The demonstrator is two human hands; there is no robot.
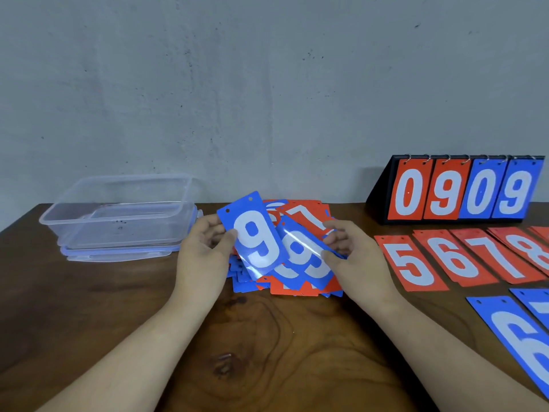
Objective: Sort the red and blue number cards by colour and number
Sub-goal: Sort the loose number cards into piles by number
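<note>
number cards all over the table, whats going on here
A person is sorting number cards. The left hand holds a blue 9 card while the right hand pinches more blue 9 cards over a mixed pile. To the right, red cards lie in a row showing 5 to 8, and a blue row starts nearer the person. A scoreboard stand sits at the back.
</note>
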